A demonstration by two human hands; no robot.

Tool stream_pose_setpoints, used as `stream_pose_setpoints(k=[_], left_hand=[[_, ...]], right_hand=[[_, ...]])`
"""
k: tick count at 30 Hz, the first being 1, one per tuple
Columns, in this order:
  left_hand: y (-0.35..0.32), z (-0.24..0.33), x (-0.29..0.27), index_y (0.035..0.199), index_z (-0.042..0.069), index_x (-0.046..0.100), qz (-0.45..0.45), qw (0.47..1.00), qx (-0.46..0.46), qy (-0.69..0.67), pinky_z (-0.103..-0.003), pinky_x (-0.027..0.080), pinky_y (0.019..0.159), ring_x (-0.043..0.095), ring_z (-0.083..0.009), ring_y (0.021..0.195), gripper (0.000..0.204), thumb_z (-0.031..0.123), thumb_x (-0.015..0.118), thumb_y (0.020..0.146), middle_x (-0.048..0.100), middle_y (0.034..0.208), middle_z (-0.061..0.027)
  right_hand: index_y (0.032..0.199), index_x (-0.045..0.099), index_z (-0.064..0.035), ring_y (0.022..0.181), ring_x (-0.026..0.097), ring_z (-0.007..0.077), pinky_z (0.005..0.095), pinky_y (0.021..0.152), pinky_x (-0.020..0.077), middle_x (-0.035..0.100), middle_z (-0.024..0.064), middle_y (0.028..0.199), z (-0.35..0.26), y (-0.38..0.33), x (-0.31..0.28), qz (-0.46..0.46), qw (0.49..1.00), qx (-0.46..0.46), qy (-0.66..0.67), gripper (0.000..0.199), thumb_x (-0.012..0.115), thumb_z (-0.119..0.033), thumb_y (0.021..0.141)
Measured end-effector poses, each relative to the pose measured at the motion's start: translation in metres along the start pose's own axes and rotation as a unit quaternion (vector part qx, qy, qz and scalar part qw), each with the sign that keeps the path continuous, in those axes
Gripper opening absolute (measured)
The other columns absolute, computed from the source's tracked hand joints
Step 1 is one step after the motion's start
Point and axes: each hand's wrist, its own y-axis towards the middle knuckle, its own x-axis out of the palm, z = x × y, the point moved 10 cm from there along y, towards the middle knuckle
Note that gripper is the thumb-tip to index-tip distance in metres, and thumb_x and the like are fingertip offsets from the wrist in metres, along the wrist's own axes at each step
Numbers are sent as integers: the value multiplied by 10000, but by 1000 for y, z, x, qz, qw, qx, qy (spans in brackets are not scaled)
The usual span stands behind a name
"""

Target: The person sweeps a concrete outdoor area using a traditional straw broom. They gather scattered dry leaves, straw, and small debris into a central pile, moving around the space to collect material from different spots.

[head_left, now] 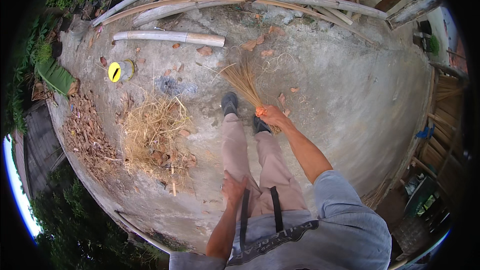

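My right hand (pixel 272 114) is closed round the bound end of a stick broom (pixel 243 81), next to its orange binding (pixel 260 111). The broom's thin tan bristles fan out forward and a little left, over or on the concrete ground; whether the tips touch it I cannot tell. My left hand (pixel 233 188) rests on my left thigh, fingers curved over the trouser leg and partly hidden, with no object seen in it. Left of my feet lies a heap of dry straw (pixel 155 132) mixed with brown leaves.
A pile of dead leaves (pixel 90 132) borders the straw's left side. Farther off stand a yellow-topped can (pixel 121 71) and a bamboo piece (pixel 170 37). Long bamboo poles (pixel 215 2) cross the far edge. Scattered leaves (pixel 250 44) dot the concrete (pixel 360 100). A wooden structure (pixel 440 135) stands at right.
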Motion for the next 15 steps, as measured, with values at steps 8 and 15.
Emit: stream_pose_setpoints(k=[8, 15], left_hand=[[-27, -63, 51, 1499, -16, 256, -25, 995, -79, -58, -517, 428, 1022, 565, -477, 1191, 1104, 633, 705, 727, 539, 1309, -338], [-14, -118, 101, 1407, 5, 318, -23, 990, -123, -61, -527, 466, 966, 598, -473, 1122, 993, 595, 727, 722, 565, 1241, -304]], right_hand=[[1451, 484, -132, 1095, 646, 379, 435, 946, 516, 664, 248, 1163, -2, -119, -56, 98, 995, -2, 15, 648, 673, -250, 843], [1413, 507, -42, 1073, 652, 392, 457, 918, 522, 657, 276, 1164, -3, 16, -24, 75, 997, 26, -14, 634, 699, -198, 830]])
